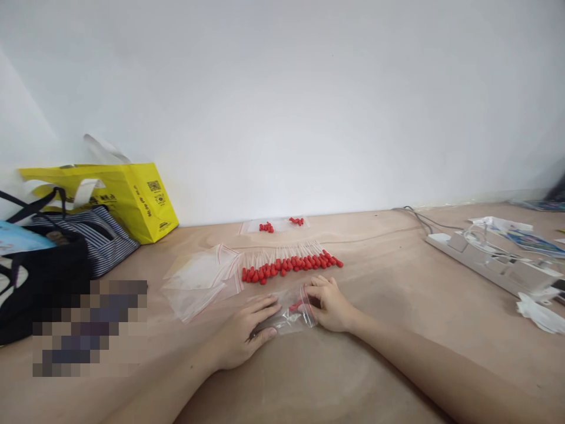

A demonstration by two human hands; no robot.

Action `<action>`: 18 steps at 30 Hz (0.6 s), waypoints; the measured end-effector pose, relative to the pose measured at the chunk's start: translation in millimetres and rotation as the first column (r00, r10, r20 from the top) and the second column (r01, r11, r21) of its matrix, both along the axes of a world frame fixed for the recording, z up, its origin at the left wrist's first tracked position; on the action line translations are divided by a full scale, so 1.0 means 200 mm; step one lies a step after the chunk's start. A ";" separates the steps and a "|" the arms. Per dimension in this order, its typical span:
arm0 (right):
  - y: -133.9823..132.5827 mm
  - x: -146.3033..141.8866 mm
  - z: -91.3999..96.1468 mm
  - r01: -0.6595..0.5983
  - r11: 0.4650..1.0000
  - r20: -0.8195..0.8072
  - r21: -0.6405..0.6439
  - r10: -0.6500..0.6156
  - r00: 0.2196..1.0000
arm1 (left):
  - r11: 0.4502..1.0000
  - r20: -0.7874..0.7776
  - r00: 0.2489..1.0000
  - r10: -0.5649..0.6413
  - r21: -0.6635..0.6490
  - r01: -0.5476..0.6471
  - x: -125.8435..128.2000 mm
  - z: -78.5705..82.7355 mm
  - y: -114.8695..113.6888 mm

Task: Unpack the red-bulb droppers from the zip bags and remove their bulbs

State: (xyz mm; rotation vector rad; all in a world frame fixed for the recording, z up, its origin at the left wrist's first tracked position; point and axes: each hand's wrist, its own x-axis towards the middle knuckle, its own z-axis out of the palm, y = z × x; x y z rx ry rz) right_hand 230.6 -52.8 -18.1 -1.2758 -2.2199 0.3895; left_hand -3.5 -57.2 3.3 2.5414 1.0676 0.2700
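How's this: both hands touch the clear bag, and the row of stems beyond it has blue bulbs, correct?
The bulbs are red, not blue, as the head view shows. The left hand and right hand touch the clear bag, with the row of stems beyond.

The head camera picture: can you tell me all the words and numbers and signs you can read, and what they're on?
No word or number reads clearly.
Yellow bag, front: black writing, too blurred and partly covered.
Yellow bag, side: a square code like a QR code, plus black print too small to read.
Colourful papers at right: any print is too blurred.
Clear plastic bag between the hands: no writing I can see.
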 end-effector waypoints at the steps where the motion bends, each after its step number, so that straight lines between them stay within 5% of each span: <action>1: 0.00 0.02 0.00 0.003 1.000 -0.034 -0.006 -0.003 0.999 | 1.000 0.003 1.000 0.000 0.000 0.000 0.00 0.00 0.00; 5: 0.03 0.13 0.01 0.008 0.998 -0.337 -0.062 -0.028 0.941 | 1.000 -0.001 1.000 -0.002 0.014 0.002 -0.01 0.01 -0.01; 9: 0.09 0.26 0.04 0.062 0.992 -0.657 -0.114 -0.122 0.744 | 1.000 -0.009 1.000 0.001 0.017 -0.001 -0.01 0.00 -0.01; 13: 0.15 0.37 0.06 0.216 0.970 -0.787 -0.108 -0.216 0.578 | 1.000 -0.019 1.000 0.006 0.009 -0.006 -0.01 0.01 -0.01; 15: 0.17 0.39 0.05 0.288 0.953 -0.801 -0.095 -0.245 0.547 | 1.000 -0.019 1.000 0.012 0.001 -0.012 0.00 0.01 0.00; 18: 0.20 0.36 0.02 0.377 0.926 -0.751 -0.026 -0.267 0.604 | 1.000 -0.012 1.000 0.024 -0.008 -0.024 0.00 0.02 0.00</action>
